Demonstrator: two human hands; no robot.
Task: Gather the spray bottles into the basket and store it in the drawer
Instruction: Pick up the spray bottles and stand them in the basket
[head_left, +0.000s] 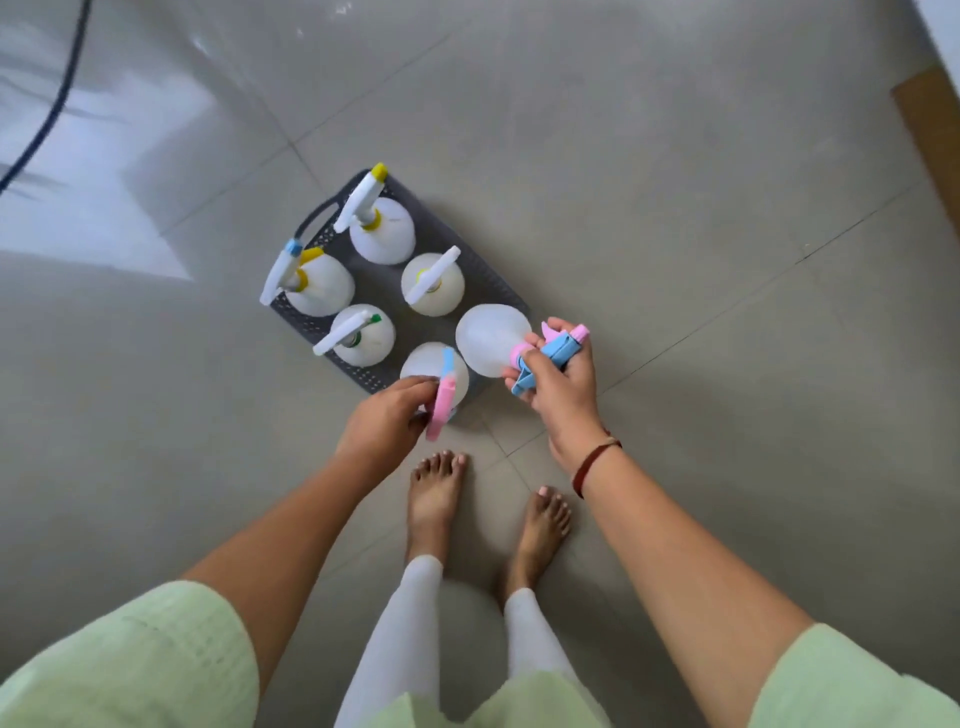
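Grey basket (489, 283) on the floor (675, 249) holds white bottles (382, 236); left grip (384, 415) clasps a pink-trigger bottle (423, 364), right grip (561, 387) a blue-trigger bottle (488, 338)

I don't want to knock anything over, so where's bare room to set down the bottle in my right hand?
Bare floor lies left and right of the basket. Inside is crowded: four bottles stand there, and your left hand holds a fifth bottle at the near edge.

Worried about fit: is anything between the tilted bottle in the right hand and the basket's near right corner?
Nothing visible. The right hand holds the translucent white spray bottle with blue-and-pink trigger over that corner of the dark grey perforated plastic basket; the spot beneath is hidden.
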